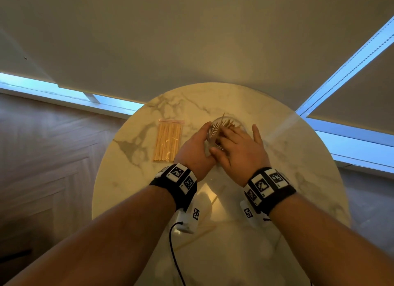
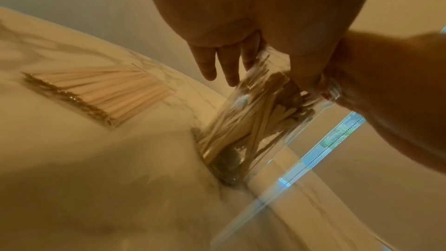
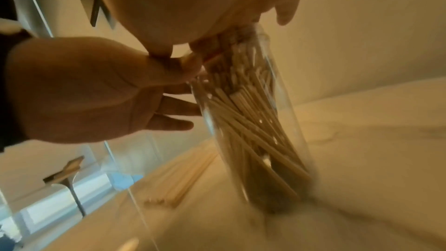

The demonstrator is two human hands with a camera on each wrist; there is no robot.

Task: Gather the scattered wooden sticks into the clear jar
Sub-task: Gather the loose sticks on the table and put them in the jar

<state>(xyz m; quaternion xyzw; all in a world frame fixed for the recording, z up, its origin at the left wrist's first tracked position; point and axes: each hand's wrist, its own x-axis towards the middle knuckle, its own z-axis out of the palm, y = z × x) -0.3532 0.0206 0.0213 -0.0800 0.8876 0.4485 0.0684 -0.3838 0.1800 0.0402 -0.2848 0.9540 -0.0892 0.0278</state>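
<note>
Steadying: left hand (image 1: 195,147) cupped the jar (image 1: 215,134) upright on the tabletop (image 1: 287,158), fingers straight.
Right hand (image 1: 238,149): flat over the mouth, pressing sticks (image 1: 223,123) in.
Strays: loose sticks (image 1: 204,231) near the wrists.
Risk: uneven pressing might tip the jar, spilling sticks.

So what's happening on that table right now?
A person is filling a clear jar with wooden sticks. The left hand steadies the jar's side while the right hand sits over its mouth. A bag of sticks lies to the left on the marble table; a few loose sticks remain.
</note>
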